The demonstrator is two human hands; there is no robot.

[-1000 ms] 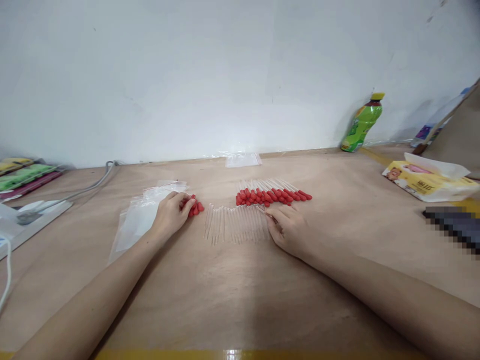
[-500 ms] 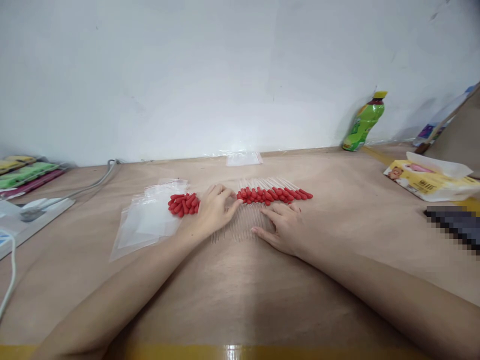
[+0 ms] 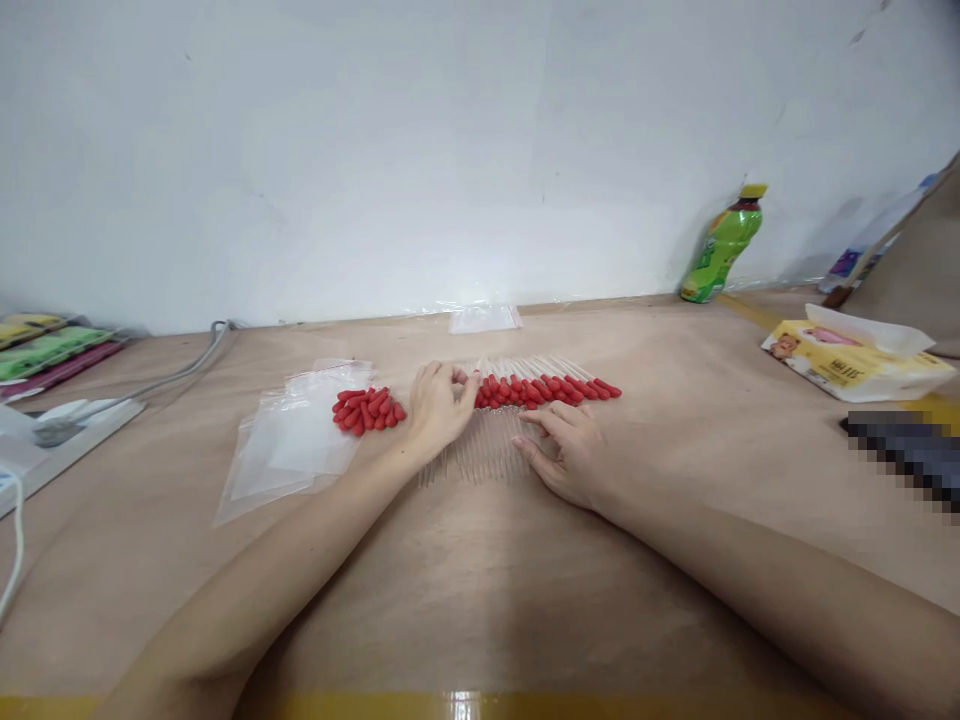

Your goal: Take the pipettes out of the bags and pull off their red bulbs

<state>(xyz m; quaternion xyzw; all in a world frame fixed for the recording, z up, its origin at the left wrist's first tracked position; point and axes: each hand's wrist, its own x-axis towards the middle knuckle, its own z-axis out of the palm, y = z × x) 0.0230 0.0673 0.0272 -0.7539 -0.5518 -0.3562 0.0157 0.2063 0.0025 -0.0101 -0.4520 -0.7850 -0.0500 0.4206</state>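
Note:
Clear thin droppers with red rubber bulbs (image 3: pixel 540 388) lie side by side in the middle of the table. Some have their tubes (image 3: pixel 484 450) toward me, others have their tubes (image 3: pixel 536 368) toward the wall. At the row's left end, my left hand (image 3: pixel 439 408) is closed, thumb and fingers pinched on a red-bulbed dropper that they partly hide. My right hand (image 3: pixel 574 450) rests at the right side of the near tubes, thumb and forefinger apart, holding nothing that I can see. A loose heap of red bulbs (image 3: pixel 366 410) lies left of my left hand.
Clear plastic bags (image 3: pixel 277 450) lie under and beside the red heap. Another bag (image 3: pixel 486 319) is by the wall. On the right are a green bottle (image 3: pixel 721 250), a yellow tissue pack (image 3: pixel 855 358) and a dark pixelated object (image 3: pixel 904 450). A power strip (image 3: pixel 82 430) with cables stands left.
My left hand has lifted slightly and its thumb has moved up to the fingers at the row's left end. My right thumb has shifted a little to the right.

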